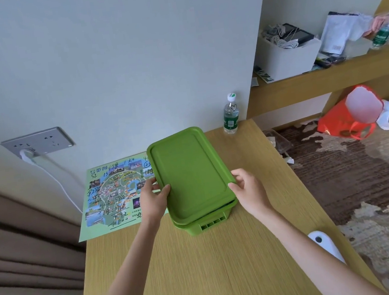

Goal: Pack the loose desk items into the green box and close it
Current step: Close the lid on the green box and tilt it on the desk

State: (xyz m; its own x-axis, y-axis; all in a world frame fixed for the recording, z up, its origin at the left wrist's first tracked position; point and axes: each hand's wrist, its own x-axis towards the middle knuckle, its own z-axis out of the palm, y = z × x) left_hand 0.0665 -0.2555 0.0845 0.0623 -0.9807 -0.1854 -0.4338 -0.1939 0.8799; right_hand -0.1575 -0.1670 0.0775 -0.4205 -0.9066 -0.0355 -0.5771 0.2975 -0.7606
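Observation:
The green box [208, 226] stands in the middle of the wooden desk [205, 270]. Its green lid [189, 170] lies on top, with a thin gap showing along the near rim. My left hand [154, 198] grips the lid's left edge, thumb on top. My right hand [247, 187] grips the lid's right near corner, thumb on the rim. What is inside the box is hidden by the lid.
A scribbled-on map sheet [110, 196] lies left of the box, by the wall. A water bottle [231, 114] stands at the desk's back right corner. A white object [324, 245] sits at the desk's right edge. A charger cable [52, 177] hangs from the wall socket.

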